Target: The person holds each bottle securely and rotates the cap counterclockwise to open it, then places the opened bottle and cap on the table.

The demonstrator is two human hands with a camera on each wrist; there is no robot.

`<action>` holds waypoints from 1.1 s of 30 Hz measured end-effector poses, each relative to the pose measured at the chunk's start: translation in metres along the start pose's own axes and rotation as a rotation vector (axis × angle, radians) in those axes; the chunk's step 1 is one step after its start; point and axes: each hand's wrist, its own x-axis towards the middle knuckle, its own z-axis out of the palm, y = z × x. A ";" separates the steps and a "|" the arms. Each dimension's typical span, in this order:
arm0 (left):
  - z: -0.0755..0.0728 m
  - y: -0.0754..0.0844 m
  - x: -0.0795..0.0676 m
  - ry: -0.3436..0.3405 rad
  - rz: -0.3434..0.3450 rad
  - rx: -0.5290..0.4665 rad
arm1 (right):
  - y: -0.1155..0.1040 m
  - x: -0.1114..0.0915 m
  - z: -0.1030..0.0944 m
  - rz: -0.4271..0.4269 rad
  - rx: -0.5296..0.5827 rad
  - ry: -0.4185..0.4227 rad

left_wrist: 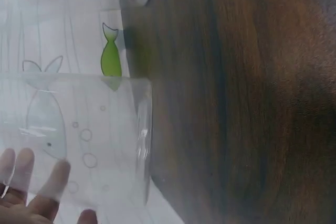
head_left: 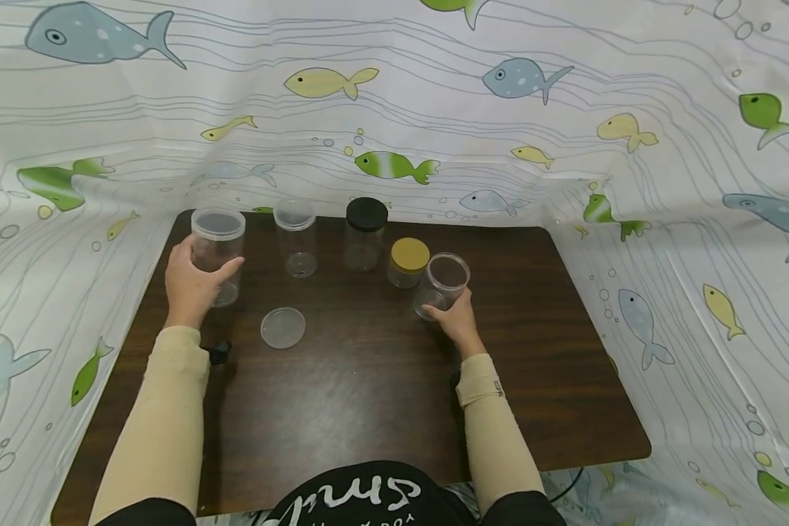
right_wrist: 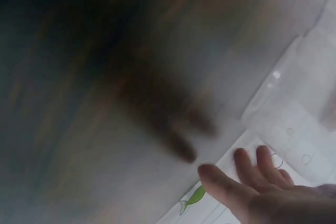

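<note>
At the table's back left, my left hand (head_left: 193, 285) holds a tall clear jar (head_left: 218, 245) with a pale rim, thumb along its near side. In the left wrist view that jar (left_wrist: 113, 129) lies sideways across the picture, with fingers (left_wrist: 55, 184) near it. My right hand (head_left: 459, 321) grips a smaller clear jar (head_left: 442, 281), which leans, its thumb low on the left side. The right wrist view shows the fingers (right_wrist: 226, 182) below a clear jar (right_wrist: 294, 108). Between the hands a round clear lid (head_left: 283, 328) lies flat.
Along the back stand a clear jar (head_left: 296, 237), a jar with a black lid (head_left: 366, 234) and a short jar with a yellow lid (head_left: 408, 263), close beside the right-hand jar. A fish-patterned sheet (head_left: 381, 124) rises behind the brown table (head_left: 361, 409).
</note>
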 end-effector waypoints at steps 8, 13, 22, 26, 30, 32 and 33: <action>0.006 0.005 -0.014 -0.037 0.065 -0.025 | -0.006 -0.010 -0.008 0.114 -0.266 -0.090; 0.008 0.005 -0.021 -0.054 0.053 -0.050 | -0.016 -0.020 -0.011 0.170 -0.600 -0.134; 0.013 0.009 -0.030 -0.126 0.061 -0.028 | -0.045 -0.036 -0.012 0.190 -0.804 -0.216; 0.014 0.010 -0.032 -0.166 0.065 -0.018 | -0.060 -0.042 -0.014 0.106 -0.680 -0.282; 0.017 0.012 -0.034 -0.189 0.070 -0.006 | -0.066 -0.039 -0.011 0.038 -0.457 -0.373; 0.020 0.015 -0.035 -0.207 0.075 0.012 | -0.063 -0.035 -0.008 0.040 -0.336 -0.398; 0.022 0.016 -0.035 -0.220 0.076 0.018 | -0.061 -0.033 -0.006 0.047 -0.274 -0.400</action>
